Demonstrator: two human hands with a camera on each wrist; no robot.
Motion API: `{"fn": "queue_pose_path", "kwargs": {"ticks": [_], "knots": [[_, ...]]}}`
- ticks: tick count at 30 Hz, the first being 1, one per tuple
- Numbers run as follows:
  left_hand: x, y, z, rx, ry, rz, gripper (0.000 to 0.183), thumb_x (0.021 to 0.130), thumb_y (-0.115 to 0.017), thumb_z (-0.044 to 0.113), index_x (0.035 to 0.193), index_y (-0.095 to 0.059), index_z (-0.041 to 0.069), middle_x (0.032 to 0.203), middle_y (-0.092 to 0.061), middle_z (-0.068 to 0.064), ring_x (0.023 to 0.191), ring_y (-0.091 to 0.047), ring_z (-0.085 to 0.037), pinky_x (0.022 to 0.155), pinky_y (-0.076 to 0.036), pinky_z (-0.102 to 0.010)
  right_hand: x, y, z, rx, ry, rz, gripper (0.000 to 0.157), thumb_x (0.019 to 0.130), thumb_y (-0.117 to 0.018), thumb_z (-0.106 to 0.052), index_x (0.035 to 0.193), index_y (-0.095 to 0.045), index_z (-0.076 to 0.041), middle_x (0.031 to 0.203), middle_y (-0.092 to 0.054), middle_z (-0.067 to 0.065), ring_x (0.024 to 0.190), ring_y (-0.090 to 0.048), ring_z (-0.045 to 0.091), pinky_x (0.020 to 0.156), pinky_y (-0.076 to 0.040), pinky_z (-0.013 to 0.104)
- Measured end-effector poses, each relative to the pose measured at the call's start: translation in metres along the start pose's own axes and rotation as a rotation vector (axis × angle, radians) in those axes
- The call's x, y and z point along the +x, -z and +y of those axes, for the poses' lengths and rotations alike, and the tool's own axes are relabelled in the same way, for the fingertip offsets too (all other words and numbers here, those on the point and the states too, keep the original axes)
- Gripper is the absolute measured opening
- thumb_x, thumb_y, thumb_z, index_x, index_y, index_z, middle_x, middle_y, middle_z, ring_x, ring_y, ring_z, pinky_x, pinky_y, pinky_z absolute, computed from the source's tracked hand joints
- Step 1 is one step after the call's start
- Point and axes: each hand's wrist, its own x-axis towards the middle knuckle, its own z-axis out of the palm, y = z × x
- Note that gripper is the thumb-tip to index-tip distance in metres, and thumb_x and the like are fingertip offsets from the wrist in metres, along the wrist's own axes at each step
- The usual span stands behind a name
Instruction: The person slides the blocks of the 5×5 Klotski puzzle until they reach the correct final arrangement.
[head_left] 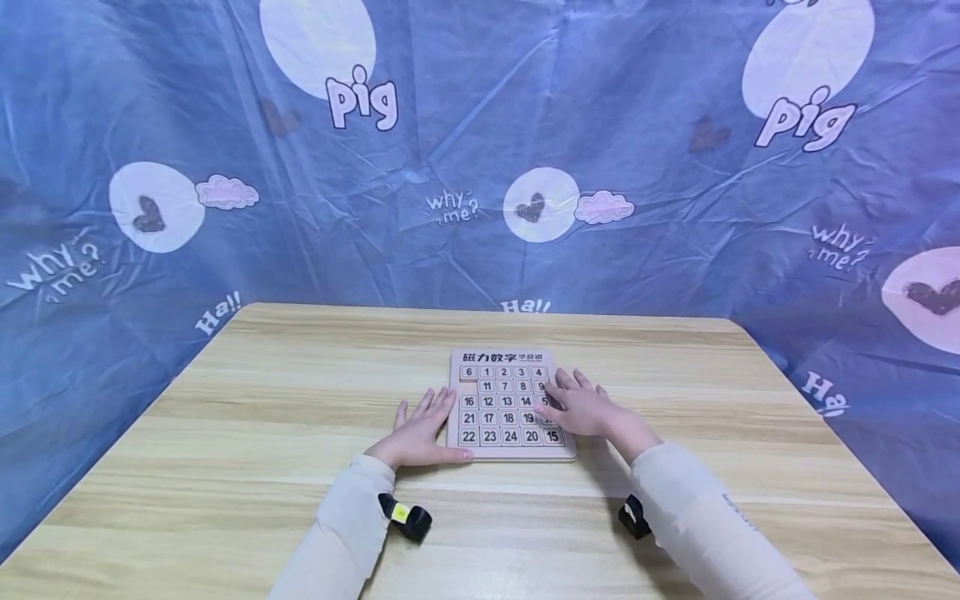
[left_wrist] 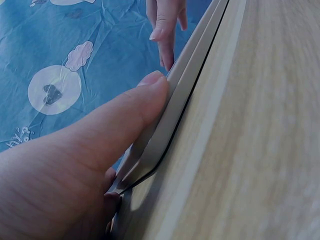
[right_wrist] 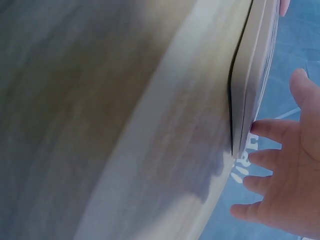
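A pale number sliding puzzle (head_left: pixel 517 453) lies flat on the table, with rows of numbered tiles under a printed heading. Below tile 6 (head_left: pixel 468 372) in the left column is a slot without a tile. My left hand (head_left: pixel 422 435) rests at the puzzle's near left corner, fingers along the left side. Its thumb (left_wrist: pixel 125 112) lies straight on the near edge in the left wrist view. Over the right-hand column reaches my right hand (head_left: pixel 588 407), fingers spread and fairly straight, partly covering tiles there. In the right wrist view its index fingertip (right_wrist: pixel 257 127) appears to touch the puzzle's top.
The wood-grain table (head_left: pixel 225 450) extends around the puzzle on all sides. Behind it hangs a blue printed cloth (head_left: pixel 465 125), which also runs down both sides. Black wrist straps (head_left: pixel 411 521) sit on the pale sleeves (head_left: pixel 697 517).
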Motion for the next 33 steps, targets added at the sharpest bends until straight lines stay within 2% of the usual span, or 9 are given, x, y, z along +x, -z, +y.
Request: {"fn": "queue_pose_path", "kwargs": {"ticks": [10,33], "knots": [[-0.001,0.001,0.000,0.000,0.001,-0.001,0.103,0.065,-0.056,0.065,0.139,-0.011,0.009,0.142,-0.007,-0.010,0.128,0.001,-0.028,0.095,0.012,-0.052,0.004,-0.002,-0.007,0.000,0.031,0.005,0.061,0.087,-0.037,-0.049,0.131,-0.036,-0.007,0.139,-0.016,0.020,0.123,-0.008,0.045,0.090,-0.010,0.064],[-0.001,0.003,0.001,-0.021,0.002,-0.006,0.102,0.065,-0.057,0.063,0.139,-0.012,0.009,0.142,-0.008,-0.010,0.128,0.001,-0.028,0.095,0.011,-0.052,0.009,-0.007,-0.014,0.014,0.030,-0.025,0.063,0.086,-0.036,-0.052,0.134,-0.032,-0.011,0.139,-0.012,0.020,0.124,-0.006,0.042,0.091,-0.008,0.062]]}}
